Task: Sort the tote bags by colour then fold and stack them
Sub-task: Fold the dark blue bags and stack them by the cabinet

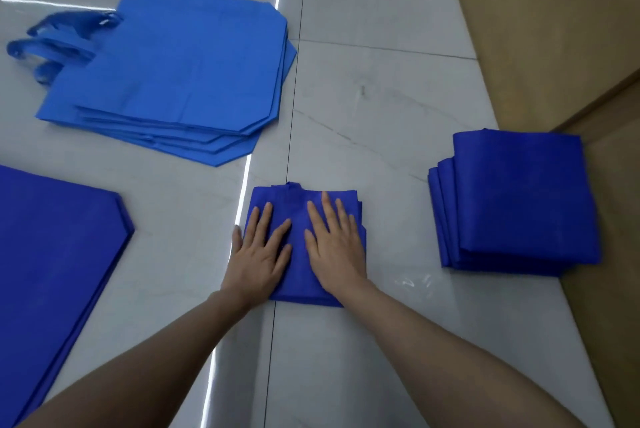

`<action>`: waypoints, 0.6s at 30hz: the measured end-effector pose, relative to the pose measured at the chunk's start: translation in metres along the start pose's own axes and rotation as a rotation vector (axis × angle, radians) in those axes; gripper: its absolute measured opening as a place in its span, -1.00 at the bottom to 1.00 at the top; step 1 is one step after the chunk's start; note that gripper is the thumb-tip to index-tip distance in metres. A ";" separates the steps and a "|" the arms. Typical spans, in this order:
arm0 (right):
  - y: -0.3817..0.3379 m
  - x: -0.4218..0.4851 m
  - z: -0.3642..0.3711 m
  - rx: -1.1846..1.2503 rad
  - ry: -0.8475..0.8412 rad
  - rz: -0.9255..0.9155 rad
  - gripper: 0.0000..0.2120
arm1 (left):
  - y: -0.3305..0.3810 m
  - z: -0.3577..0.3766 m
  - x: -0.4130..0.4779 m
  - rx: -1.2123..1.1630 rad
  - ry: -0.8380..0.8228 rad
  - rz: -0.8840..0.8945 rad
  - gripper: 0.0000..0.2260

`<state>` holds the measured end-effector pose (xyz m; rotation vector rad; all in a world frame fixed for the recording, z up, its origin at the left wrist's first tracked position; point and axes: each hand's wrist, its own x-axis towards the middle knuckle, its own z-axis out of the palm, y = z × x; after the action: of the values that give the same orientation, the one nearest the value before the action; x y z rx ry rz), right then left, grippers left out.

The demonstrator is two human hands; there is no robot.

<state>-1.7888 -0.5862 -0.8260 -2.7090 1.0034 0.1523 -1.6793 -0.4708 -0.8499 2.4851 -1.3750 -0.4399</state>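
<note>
Bare white surface open at 12 and 6 o'clock, light-blue bag pile at 10 o'clock, dark-blue flat pile at 8, folded stack at 3, cardboard at 1.

1. The tiled surface is glossy and smooth, pale and stone-like with faint grey veins, and it mirrors bright streaks of light.
2. The light blue tote bags look like thin matt cloth, smooth with soft creases.
3. The folded dark blue bag, the folded dark blue stack and the flat dark blue pile show the same matt cloth.
4. The brown cardboard is matt and plain.
</note>
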 end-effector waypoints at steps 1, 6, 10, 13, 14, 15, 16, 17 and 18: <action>0.005 -0.010 0.001 0.007 0.116 0.110 -0.47 | 0.000 -0.002 -0.001 -0.025 -0.012 -0.044 -0.41; 0.018 -0.064 0.020 0.089 0.379 0.400 -0.59 | 0.014 -0.016 -0.006 -0.123 -0.009 -0.177 -0.47; 0.003 -0.063 0.009 0.365 0.287 0.621 -0.62 | 0.025 -0.037 -0.011 -0.472 -0.014 -0.279 -0.68; 0.007 -0.051 -0.001 0.706 0.065 0.917 -0.58 | 0.018 -0.053 -0.018 -0.665 -0.068 -0.291 -0.69; 0.009 -0.049 -0.006 0.803 0.016 0.947 -0.58 | 0.016 -0.057 -0.020 -0.702 -0.059 -0.288 -0.69; 0.011 -0.047 -0.012 0.884 -0.017 0.939 -0.59 | 0.015 -0.062 -0.022 -0.748 -0.042 -0.288 -0.70; 0.013 -0.046 -0.020 0.964 -0.024 0.906 -0.63 | 0.017 -0.068 -0.023 -0.789 -0.021 -0.291 -0.71; 0.014 -0.045 -0.028 1.052 -0.016 0.857 -0.68 | 0.020 -0.073 -0.024 -0.823 0.004 -0.294 -0.72; 0.014 -0.044 -0.040 1.133 -0.006 0.798 -0.73 | 0.024 -0.078 -0.022 -0.851 0.030 -0.292 -0.73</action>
<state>-1.8312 -0.5795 -0.7825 -1.2316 1.4918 -0.2147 -1.6789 -0.4575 -0.7658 1.9364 -0.5958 -0.8329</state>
